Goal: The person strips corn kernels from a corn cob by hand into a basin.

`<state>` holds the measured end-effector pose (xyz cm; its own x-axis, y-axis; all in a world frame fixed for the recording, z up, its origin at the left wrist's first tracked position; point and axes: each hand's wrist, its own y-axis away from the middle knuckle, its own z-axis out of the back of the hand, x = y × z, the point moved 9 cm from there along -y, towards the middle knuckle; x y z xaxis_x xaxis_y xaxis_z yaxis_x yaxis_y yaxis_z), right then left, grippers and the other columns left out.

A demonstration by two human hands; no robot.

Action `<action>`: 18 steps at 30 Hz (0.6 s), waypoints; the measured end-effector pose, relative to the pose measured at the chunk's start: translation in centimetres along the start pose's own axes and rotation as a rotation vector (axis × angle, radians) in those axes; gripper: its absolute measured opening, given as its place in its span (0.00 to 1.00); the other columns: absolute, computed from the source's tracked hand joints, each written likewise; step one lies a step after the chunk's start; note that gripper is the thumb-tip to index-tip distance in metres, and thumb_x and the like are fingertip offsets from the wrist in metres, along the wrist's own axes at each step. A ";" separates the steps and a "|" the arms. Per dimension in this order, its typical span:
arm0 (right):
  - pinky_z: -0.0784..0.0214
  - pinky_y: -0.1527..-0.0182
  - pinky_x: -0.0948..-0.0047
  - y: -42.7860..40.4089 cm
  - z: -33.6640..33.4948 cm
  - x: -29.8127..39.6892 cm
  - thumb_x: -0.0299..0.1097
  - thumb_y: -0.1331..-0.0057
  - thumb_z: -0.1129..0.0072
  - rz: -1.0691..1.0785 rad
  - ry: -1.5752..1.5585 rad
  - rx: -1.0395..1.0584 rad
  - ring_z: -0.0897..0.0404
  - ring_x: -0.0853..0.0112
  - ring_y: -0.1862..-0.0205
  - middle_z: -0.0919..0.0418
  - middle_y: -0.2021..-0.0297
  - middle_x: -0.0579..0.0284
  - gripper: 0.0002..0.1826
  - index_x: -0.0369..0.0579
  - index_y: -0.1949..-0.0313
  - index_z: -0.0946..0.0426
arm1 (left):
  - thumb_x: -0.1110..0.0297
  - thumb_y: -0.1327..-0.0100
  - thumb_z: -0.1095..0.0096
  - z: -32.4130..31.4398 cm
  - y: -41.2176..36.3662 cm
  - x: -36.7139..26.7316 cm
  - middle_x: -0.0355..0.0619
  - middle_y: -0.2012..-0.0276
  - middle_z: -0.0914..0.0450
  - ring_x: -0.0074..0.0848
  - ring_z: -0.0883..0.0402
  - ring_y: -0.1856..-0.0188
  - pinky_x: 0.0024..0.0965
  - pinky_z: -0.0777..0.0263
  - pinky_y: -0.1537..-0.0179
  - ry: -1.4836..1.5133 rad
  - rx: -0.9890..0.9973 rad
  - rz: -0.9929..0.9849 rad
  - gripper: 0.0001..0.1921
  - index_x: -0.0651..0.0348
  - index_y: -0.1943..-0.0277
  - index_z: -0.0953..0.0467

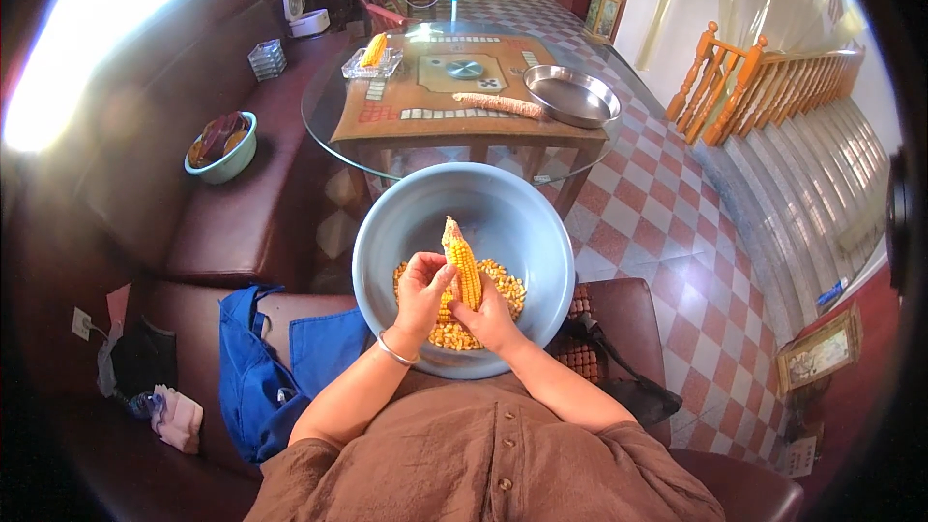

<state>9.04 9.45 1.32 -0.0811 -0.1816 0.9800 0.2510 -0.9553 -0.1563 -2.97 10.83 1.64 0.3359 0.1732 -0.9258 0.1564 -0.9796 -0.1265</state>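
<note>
A dried yellow ear of corn [464,272] stands tilted over a large pale-blue plastic basin [377,232], its bare reddish tip pointing up and away. My right hand [493,319] grips its lower part, thumb across the near side. My left hand [423,293], with a bangle at the wrist, has its bent fingers and thumb against the ear's left side. Loose corn kernels [455,337] cover part of the basin's bottom. Between my hands more yellow corn shows, partly hidden; whether it is another ear is unclear. The basin sits at my lap.
Ahead, a glass-topped table [326,127] bears a stripped corncob [500,103], a round metal pan [573,96] and a glass dish [355,65] holding an ear of corn [374,51]. A blue cloth bag [254,377] lies left on the sofa [217,239]. Stairs [805,181] rise at right.
</note>
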 end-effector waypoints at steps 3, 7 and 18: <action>0.34 0.57 0.69 0.1 0.1 0.7 0.29 0.46 0.42 0.097 0.053 -0.033 0.25 0.65 0.60 0.27 0.63 0.53 0.22 0.39 0.53 0.36 | 0.75 0.42 0.40 0.1 0.1 -0.2 0.36 0.68 0.27 0.14 0.29 0.65 0.18 0.34 0.61 0.000 -0.004 -0.012 0.07 0.60 0.63 0.31; 0.34 0.57 0.69 0.2 0.2 0.9 0.28 0.46 0.42 0.086 0.113 -0.047 0.25 0.65 0.60 0.27 0.63 0.54 0.22 0.40 0.53 0.36 | 0.75 0.42 0.40 0.2 0.1 -0.2 0.35 0.69 0.27 0.14 0.30 0.66 0.18 0.34 0.62 0.010 -0.004 -0.027 0.07 0.60 0.64 0.32; 0.35 0.51 0.72 1.5 -3.3 -1.3 0.29 0.43 0.45 -0.412 -0.662 0.326 0.28 0.71 0.56 0.29 0.58 0.59 0.25 0.42 0.46 0.39 | 0.71 0.35 0.50 1.1 -0.3 0.2 0.34 0.70 0.27 0.13 0.30 0.67 0.19 0.34 0.65 0.032 -0.026 0.000 0.04 0.60 0.64 0.30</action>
<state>6.30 7.48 -0.62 0.3291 0.4378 0.8367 0.5996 -0.7814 0.1731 -4.02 10.98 1.13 0.3657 0.1771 -0.9137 0.1801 -0.9766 -0.1172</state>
